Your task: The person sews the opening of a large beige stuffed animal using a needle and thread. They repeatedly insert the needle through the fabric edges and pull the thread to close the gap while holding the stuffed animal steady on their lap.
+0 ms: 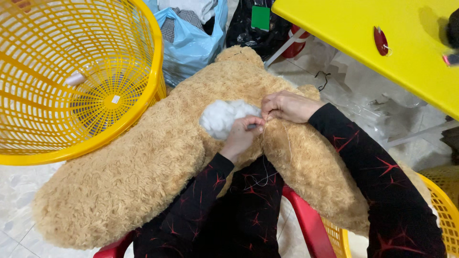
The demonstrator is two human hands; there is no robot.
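Large tan curly-pile plush toy (143,181) lies across the person's lap, above a red plastic chair (306,220). White fibre stuffing (222,117) protrudes from an open seam at its middle. Left hand (241,136) touches the stuffing; its grip is pinched on what appears to be a needle, too small to confirm. Right hand (287,106) is clenched on the seam edge, with pale thread (289,143) trailing below. Judgement: closure incomplete; the gap remains open and stuffing exposed. 1 yellow plastic lattice basket (81,81) stands left; a yellow surface (382,48) upper right.
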